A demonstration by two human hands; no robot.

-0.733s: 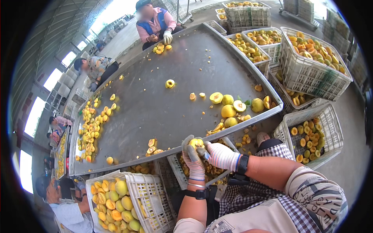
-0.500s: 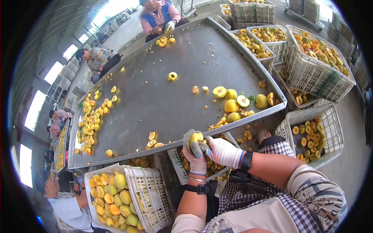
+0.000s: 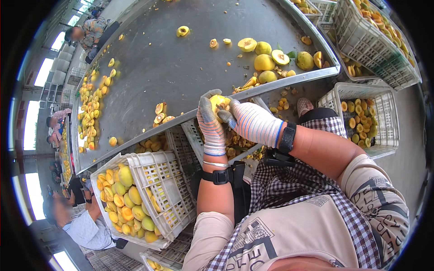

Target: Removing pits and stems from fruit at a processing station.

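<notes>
Curled left hand [image 3: 210, 121] and right hand [image 3: 257, 120] hold yellow fruit [image 3: 219, 101] by the counter's near edge [image 3: 294, 82]; best squeeze softly.

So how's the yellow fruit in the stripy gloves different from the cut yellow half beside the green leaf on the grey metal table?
The yellow fruit is in the left hand, the right hand touching it; the cut half lies on the table. The yellow fruit is partly covered; the cut half's face shows plainly. Both are yellow.
</notes>
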